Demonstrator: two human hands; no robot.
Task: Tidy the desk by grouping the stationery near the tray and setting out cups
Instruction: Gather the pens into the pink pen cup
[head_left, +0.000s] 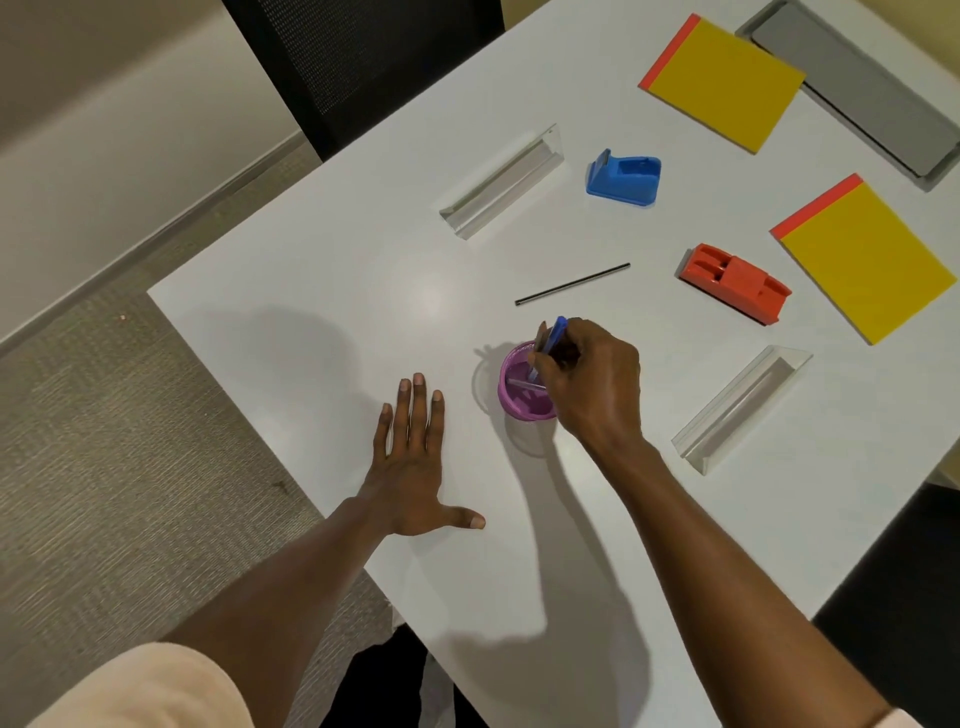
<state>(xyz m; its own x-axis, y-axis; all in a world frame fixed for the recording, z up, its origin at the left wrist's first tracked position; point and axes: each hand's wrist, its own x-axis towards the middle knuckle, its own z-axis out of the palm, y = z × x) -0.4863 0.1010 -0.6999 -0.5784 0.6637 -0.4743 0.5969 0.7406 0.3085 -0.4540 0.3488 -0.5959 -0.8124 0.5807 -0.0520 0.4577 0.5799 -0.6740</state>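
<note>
A purple cup (514, 400) stands upright near the middle of the white desk (322, 291). My right hand (592, 379) is over its right rim, shut on a blue-capped pen (550, 340) whose lower end dips into the cup. Another clear pen lies inside the cup. My left hand (413, 462) rests flat on the desk, fingers spread, left of the cup. A thin black pen (571, 284) lies loose beyond the cup.
Two clear trays, a clear tray (501, 182) at the back and a clear tray (740, 408) on the right. A blue holder (623, 176), a red holder (735, 283), two yellow notepads (727, 83) (865, 260), a grey panel (852, 88). A black chair (363, 57) stands behind the desk.
</note>
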